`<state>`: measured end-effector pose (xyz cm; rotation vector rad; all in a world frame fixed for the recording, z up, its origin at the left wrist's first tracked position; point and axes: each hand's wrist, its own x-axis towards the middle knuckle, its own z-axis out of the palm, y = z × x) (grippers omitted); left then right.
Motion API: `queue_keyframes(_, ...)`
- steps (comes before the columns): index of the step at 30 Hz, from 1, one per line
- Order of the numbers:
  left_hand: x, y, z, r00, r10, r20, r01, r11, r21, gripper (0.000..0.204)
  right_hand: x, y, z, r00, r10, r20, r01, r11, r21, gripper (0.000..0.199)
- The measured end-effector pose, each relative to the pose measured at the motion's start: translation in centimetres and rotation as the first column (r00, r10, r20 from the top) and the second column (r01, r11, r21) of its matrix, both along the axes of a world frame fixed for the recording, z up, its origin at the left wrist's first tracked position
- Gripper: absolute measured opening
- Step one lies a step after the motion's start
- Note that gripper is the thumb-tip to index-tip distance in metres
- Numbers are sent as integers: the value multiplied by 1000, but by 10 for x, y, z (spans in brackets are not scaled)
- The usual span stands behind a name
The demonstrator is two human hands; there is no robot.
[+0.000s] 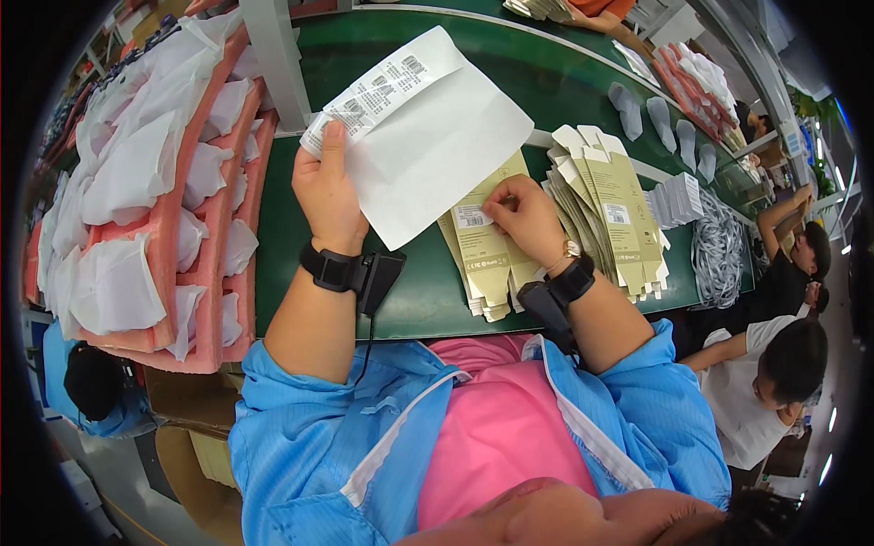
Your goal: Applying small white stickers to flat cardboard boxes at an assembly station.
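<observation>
One small white label [472,217] lies on the top flat carton of a short stack of olive-tan cartons [487,259] on the green belt [419,300], just in front of the person. The right hand [526,217] bends down over it, thumb and forefinger pressed together on the label's right edge. The stack's long axis runs away from the person, leaning slightly left at the far end. Partly covering its far end is a white backing sheet [437,146], held up tilted in the left hand [326,189], thumb clamped over its near-left corner beside a strip of printed labels [378,91]; the sheet's long side rises toward the upper right. Both wrists wear black straps. To the right, a fanned pile of the same flat cartons [610,205] rests on the belt, then a white stack [678,198] and coiled grey cables [717,255]. At the left, pink foam trays [214,264] hold white pouches [118,282] in their slots.
</observation>
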<state>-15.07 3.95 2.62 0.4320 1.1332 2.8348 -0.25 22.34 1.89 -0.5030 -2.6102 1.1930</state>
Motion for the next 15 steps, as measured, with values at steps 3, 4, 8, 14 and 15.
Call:
queue_keyframes(3, 1, -1, 1, 1000, -4, -9, 4, 1000, -13, 25, -2, -11, 1, 998, 24, -60, -13, 983, 181, 10)
queue_keyframes(4, 1, -2, -1, 1000, -3, -9, 3, 1000, -12, 25, -1, -13, 3, 995, 41, -87, -16, 962, 271, 10)
queue_keyframes(8, -5, -5, 7, 1000, 7, -24, -7, 1000, 19, 26, 9, -19, 28, 975, 81, -208, 1, 931, 364, 10)
queue_keyframes(14, -5, -9, 7, 999, 17, -31, -16, 999, 44, 28, 44, -4, 97, 924, 79, -375, 137, 846, 516, 9)
queue_keyframes(15, -4, -9, 6, 999, 14, -29, -12, 999, 48, 28, 51, 6, 104, 925, 78, -373, 139, 843, 519, 9)
